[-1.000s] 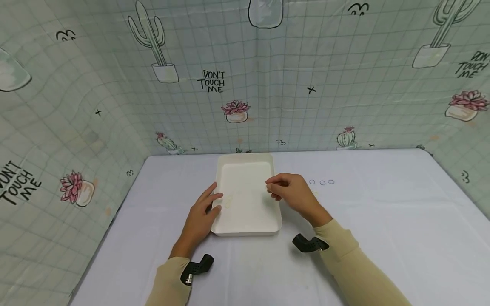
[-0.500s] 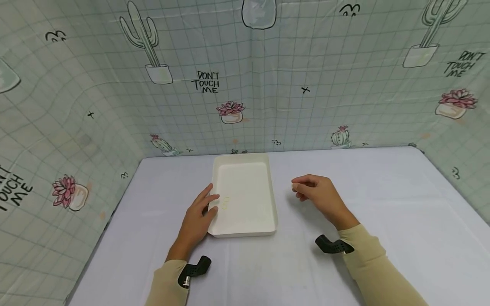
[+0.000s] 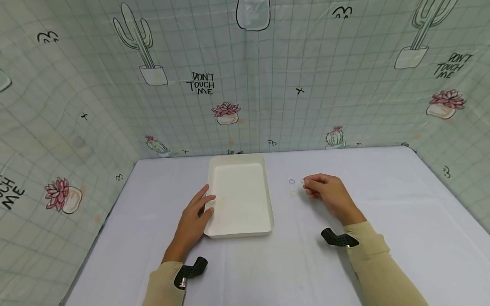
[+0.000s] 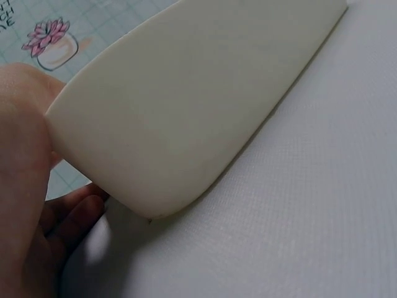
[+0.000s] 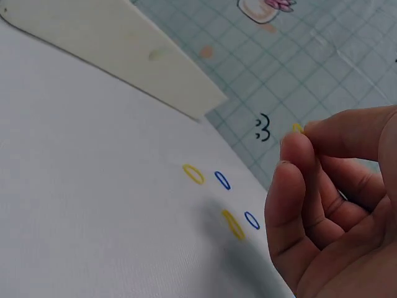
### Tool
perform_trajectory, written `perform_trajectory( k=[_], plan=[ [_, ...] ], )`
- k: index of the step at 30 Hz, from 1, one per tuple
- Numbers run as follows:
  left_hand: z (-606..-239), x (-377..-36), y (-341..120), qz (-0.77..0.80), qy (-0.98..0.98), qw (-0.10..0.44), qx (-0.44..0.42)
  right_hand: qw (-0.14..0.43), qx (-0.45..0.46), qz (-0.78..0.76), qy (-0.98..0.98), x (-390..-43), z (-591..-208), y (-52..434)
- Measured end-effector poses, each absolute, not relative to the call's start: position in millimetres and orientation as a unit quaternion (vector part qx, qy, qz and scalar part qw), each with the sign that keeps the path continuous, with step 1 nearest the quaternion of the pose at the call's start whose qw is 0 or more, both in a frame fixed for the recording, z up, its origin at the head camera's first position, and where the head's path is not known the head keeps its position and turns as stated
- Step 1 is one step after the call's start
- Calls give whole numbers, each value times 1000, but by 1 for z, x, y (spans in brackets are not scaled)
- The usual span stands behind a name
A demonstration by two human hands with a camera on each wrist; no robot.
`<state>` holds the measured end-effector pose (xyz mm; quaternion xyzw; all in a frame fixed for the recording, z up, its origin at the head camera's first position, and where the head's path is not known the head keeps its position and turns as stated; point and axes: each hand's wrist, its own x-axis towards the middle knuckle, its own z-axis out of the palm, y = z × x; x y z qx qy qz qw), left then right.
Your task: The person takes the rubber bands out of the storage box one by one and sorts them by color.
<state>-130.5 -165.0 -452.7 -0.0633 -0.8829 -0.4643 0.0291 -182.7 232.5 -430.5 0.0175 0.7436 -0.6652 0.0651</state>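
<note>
1. The right hand [image 3: 329, 193] is out on the desk to the right of the white tray [image 3: 239, 195], thumb and forefinger pinched on a small yellow rubber band [image 5: 298, 128], other fingers curled in.
2. The band is too tiny and mostly hidden by the fingertips, so I can't tell which way it points.
3. On the desk just beside that hand lie loose bands: two yellow rubber bands [image 5: 193, 174] and two blue rubber bands [image 5: 223, 180].
4. The tray's long axis runs from the near edge toward the far edge, and it sits near the far middle of the desk.
5. The left hand [image 3: 193, 221] rests on the tray's near left corner, fingers relaxed and a bit spread along the rim.
6. The desk [image 3: 268, 263] has a plain white cloth.
7. The backdrop [image 3: 268, 85] is a pale green grid print with cacti and pink succulents. It reads "DON'T TOUCH ME".
</note>
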Motion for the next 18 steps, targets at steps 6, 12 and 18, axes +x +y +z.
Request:
perform_trajectory(
  k=[6,12,18],
  plan=[
    [-451,-132,-161,-461,-884,30,-66,56,38,-638,767,-185,-434,241],
    [-450,-133,-162,-464,-883,30,-70,38,52,-571,819,-189,-438,247],
    [-450,-132,-164,-458,-886,28,-66,31,47,-507,860,-187,-439,258]
  ],
)
